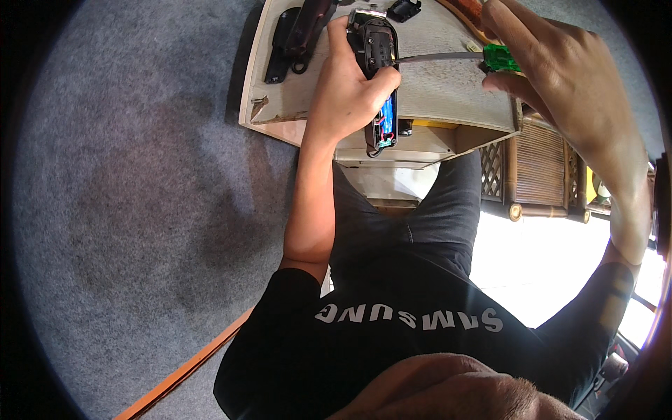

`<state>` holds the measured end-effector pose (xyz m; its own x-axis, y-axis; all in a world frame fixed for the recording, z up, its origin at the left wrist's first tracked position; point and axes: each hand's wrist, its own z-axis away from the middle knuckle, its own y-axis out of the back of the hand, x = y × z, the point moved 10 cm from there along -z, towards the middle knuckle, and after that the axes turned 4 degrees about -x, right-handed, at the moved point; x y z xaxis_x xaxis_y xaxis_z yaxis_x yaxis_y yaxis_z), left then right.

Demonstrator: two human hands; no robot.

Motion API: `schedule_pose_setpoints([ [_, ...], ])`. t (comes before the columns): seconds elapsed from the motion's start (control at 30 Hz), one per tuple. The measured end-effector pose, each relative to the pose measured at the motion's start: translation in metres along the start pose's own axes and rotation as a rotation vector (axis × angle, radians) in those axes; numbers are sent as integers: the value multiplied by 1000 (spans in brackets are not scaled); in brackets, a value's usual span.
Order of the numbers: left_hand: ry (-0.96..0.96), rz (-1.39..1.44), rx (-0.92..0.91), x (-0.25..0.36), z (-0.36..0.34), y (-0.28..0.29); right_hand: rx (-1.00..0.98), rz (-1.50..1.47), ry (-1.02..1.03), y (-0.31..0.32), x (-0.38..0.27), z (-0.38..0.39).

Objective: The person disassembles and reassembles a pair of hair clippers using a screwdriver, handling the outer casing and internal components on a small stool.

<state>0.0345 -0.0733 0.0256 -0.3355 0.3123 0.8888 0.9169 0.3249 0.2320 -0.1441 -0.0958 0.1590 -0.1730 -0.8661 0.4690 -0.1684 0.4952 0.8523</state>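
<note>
My left hand is wrapped round an opened black hair clipper, its metal blade end pointing away from me. Inside the lower part of its body show a blue battery and thin coloured wires. In my right hand is a screwdriver with a clear green handle, held by the fingers from the right. The long shaft runs left to the clipper's side, close to my left thumb. Whether the tip touches a screw cannot be made out.
Both hands work over a worn pale wooden table with a chipped front edge and an open compartment below. Black casing pieces lie at its left, and a small black part at the back. A bamboo stool stands to the right.
</note>
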Motion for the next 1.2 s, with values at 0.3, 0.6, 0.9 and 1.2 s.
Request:
schedule_pose_setpoints([
  [0.3,-1,-10,-3,3,0,0,-3,16,-1,-1,-2,-1],
  [0.6,4,14,10,4,1,0,-25,59,1,-5,-3,-1],
  [0.9,-26,20,1,3,0,-1,16,20,-97,-7,-9,-4],
  [1.2,-28,28,-3,1,-1,-2,-117,-80,-73,-27,-7,7],
])
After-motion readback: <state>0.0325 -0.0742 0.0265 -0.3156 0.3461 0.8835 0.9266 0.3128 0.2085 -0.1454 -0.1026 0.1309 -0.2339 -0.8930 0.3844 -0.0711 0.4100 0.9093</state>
